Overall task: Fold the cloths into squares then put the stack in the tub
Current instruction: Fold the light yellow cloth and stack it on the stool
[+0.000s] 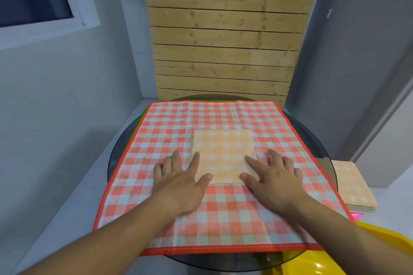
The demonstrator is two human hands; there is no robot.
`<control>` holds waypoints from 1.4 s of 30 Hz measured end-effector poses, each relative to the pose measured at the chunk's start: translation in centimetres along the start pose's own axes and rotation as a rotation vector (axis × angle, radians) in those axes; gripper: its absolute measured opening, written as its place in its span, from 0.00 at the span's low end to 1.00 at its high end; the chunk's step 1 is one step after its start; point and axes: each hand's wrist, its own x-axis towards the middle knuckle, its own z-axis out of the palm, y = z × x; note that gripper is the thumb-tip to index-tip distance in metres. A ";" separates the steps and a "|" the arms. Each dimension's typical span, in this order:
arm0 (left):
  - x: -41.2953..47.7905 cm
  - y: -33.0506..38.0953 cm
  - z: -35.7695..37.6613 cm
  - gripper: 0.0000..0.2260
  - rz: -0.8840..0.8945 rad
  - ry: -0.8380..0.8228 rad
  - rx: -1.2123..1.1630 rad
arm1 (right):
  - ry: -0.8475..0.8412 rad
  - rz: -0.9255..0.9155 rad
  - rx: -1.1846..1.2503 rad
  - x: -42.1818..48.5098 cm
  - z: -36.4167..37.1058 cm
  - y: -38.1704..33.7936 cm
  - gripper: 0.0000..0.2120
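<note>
We held both hands flat, fingers straight. Our left hand (181, 176) touched one edge of the folded orange cloth (223, 156) and our right hand (272, 174) the other, so it lay between them on the red checked cloth (201, 219). The yellow tub (312, 262) sat beside our right forearm.

The tub (312, 263), near right, is cut off by the bottom and right edges. A green cloth (143, 114) shows only as a thin edge under the red cloth (223, 207). Something pink (357, 215) under the right stack (353, 183) is mostly hidden. The left hand (178, 176) and right hand (274, 178) cover the near corners of the orange square (223, 154).
</note>
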 end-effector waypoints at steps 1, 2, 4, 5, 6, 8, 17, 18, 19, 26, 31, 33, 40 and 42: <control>0.0 -0.3 0.0 0.30 0.004 -0.011 0.007 | -0.024 -0.013 0.009 0.1 -0.1 0.4 0.30; -0.1 -0.5 0.0 0.29 0.010 -0.019 0.015 | -0.043 -0.028 0.014 0.3 -0.1 0.7 0.29; -0.3 -0.8 -0.2 0.28 0.023 -0.035 0.022 | -0.078 -0.057 0.022 0.4 -0.1 1.3 0.27; -0.3 -0.8 -0.3 0.28 0.030 -0.047 0.019 | -0.097 -0.069 0.029 0.5 -0.2 1.7 0.26; -0.3 -0.9 -0.4 0.27 0.037 -0.057 0.017 | -0.116 -0.081 0.034 0.5 -0.3 2.0 0.25; -0.2 -1.1 -0.5 0.27 0.048 -0.075 0.016 | -0.144 -0.097 0.036 0.8 -0.6 2.6 0.24; -0.7 -1.7 -1.8 0.30 0.114 -0.094 -0.054 | -0.176 -0.100 0.149 0.8 -1.9 2.6 0.22; -0.6 -1.5 -2.2 0.31 0.133 -0.061 -0.076 | -0.136 -0.098 0.208 0.7 -2.3 2.4 0.22; -0.4 -1.2 -2.7 0.32 0.162 -0.023 -0.105 | -0.070 -0.103 0.271 0.7 -2.7 2.1 0.22; 4.4 1.5 -5.1 0.27 0.301 0.106 -0.233 | 0.029 -0.253 0.239 5.2 -3.2 -1.3 0.24; 7.0 1.9 -3.6 0.27 0.337 0.004 -0.161 | -0.071 -0.296 0.119 8.0 -1.2 -2.3 0.26; 7.4 2.1 -3.1 0.27 0.325 0.012 -0.155 | -0.093 -0.317 0.071 8.4 -0.4 -2.4 0.26; 7.7 1.5 -1.9 0.27 0.314 0.020 -0.141 | -0.098 -0.350 -0.116 8.6 0.4 -2.0 0.27; 7.6 1.6 -2.0 0.27 0.313 0.008 -0.132 | -0.102 -0.348 -0.124 8.8 0.6 -2.0 0.27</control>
